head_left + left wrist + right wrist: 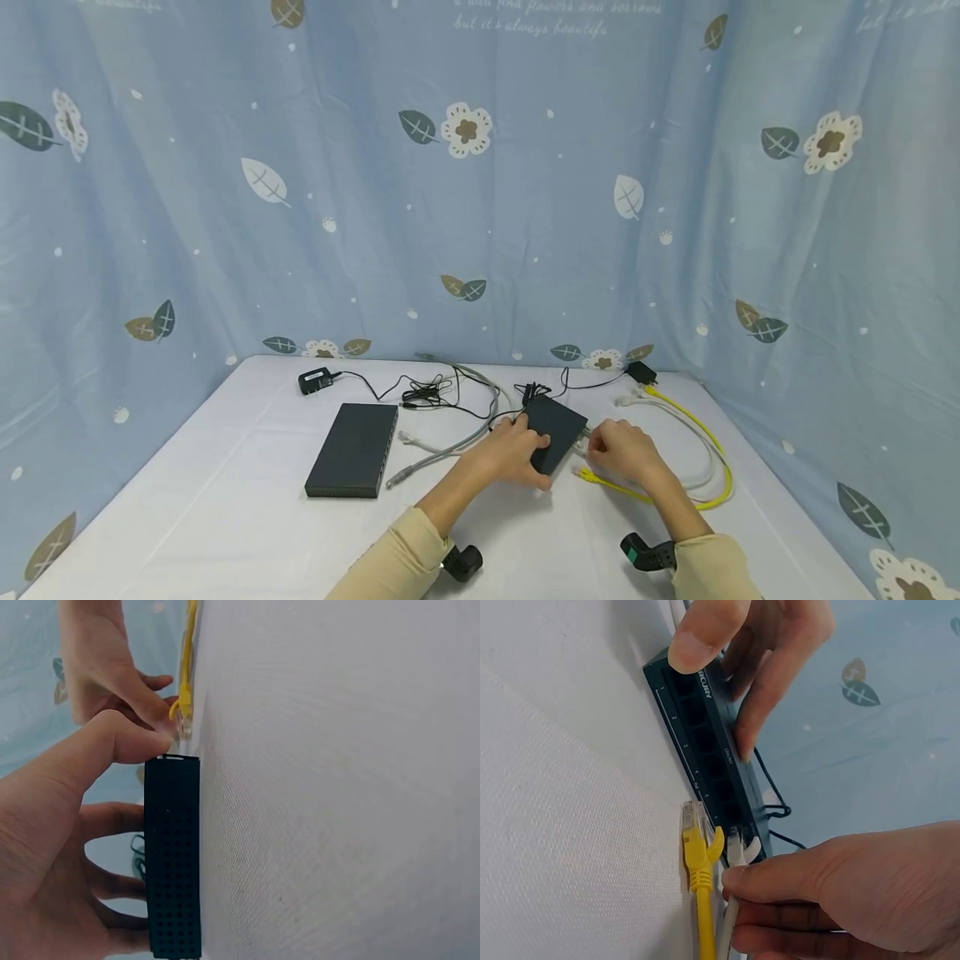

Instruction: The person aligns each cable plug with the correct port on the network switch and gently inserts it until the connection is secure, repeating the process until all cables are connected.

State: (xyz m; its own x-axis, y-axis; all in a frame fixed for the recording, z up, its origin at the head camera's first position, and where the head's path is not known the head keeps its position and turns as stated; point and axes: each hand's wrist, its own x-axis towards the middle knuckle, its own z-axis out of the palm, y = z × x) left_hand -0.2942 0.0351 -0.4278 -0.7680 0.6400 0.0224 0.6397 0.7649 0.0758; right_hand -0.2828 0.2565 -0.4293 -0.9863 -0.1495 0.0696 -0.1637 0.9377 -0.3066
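Note:
A small black network switch [553, 425] lies on the table, its row of numbered ports [705, 739] facing right. My left hand [510, 454] holds it, with the thumb [694, 649] over the port edge at one end and the fingers [112, 885] on top. My right hand [626, 450] pinches a white network cable [731, 900] just behind its plug. That plug [739, 847] is right at a port near the far end of the row; its tip is hidden there. Beside it lies a yellow network cable [699, 862], its clear plug close to the ports and untouched.
A larger black network switch [352, 450] lies to the left. Grey cable [480, 429] curves between the two switches. Behind are a power adapter [315, 381] with a bundled cord [426, 392] and another adapter [641, 372]. Yellow and white cables [727, 475] loop at the right.

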